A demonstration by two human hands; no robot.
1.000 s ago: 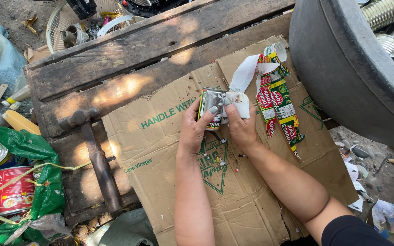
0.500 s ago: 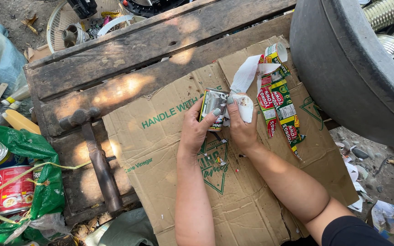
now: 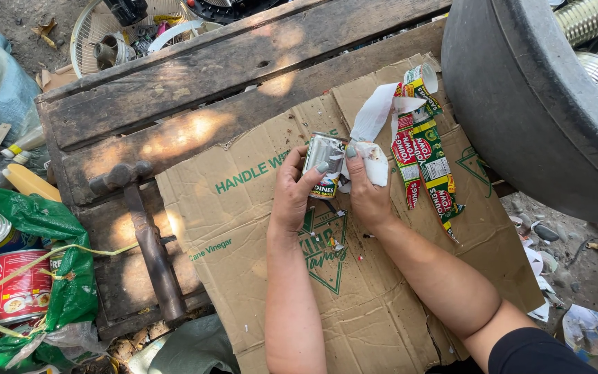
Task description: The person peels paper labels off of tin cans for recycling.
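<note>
- While lying flat over the wooden worktop (image 3: 174, 83), the cardboard sheet (image 3: 375, 305) is serving as the surface under both hands.
- Left hand (image 3: 292, 197): fingers are closing around a small tin can (image 3: 325, 163), thumb pressing on its side, holding it just above the cardboard.
- Right hand (image 3: 368, 190): fingers are pinching a strip of white paper (image 3: 372, 121) against the same can; the paper is trailing up and to the right.
- Peeled labels (image 3: 423, 163), red and green, are lying on the cardboard just beside the right hand, touching the white strip.
- Hammer (image 3: 143, 235), rusty, is lying on the worktop to the left of the cardboard, head pointing away from the person.
- Large grey tub (image 3: 520, 111) is standing at the right edge, its rim overlapping the worktop's corner.
- Green bag (image 3: 57, 277) is sitting at lower left, with red tins (image 3: 15, 294) inside it.
- Fan grille (image 3: 102, 34) is resting on the ground beyond the worktop.
</note>
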